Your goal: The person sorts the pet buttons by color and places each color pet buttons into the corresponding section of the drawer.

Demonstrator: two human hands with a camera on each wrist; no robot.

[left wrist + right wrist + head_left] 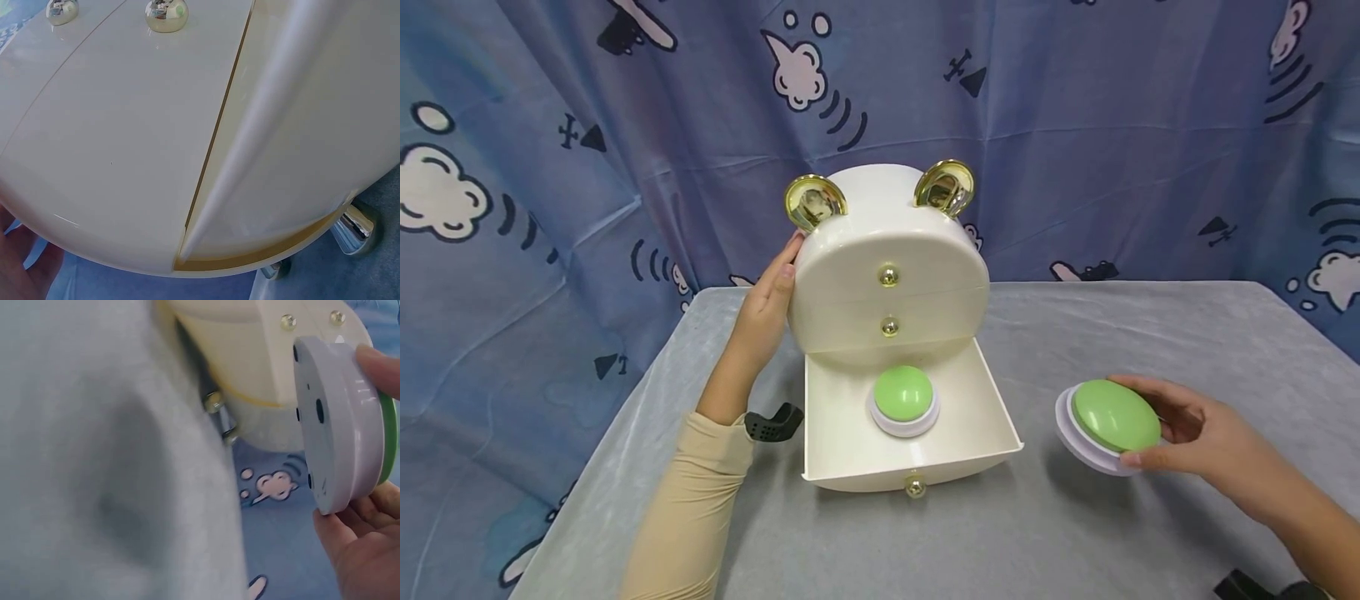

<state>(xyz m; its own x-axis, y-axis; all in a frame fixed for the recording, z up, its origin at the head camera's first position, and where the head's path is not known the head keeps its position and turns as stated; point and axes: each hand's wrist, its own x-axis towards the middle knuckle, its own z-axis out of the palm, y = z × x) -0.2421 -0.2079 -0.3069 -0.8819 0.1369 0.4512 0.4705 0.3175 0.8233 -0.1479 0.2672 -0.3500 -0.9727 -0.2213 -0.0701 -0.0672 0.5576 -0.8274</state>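
A white rounded storage box [891, 287] with gold ears stands on the table, its bottom drawer [835, 454] pulled out. My left hand [758, 321] rests against the box's left side below one ear, fingers stretched along the wall. In the left wrist view, a few of its fingers [31, 265] show at the shell's edge. Inside the drawer sits a round button [904, 396] with a green dome and white base. To the right, my right hand [1187, 429] grips a similar green-domed button [1112, 412] by its rim, tilted above the table. The held button's white underside [322, 419] shows small dark holes.
Gold knobs [889, 276] mark the two upper drawers; another knob [915, 487] is on the open drawer's front. The grey cloth-covered table [940, 542] extends around the box. A blue patterned curtain [1075, 167] hangs behind and on the left.
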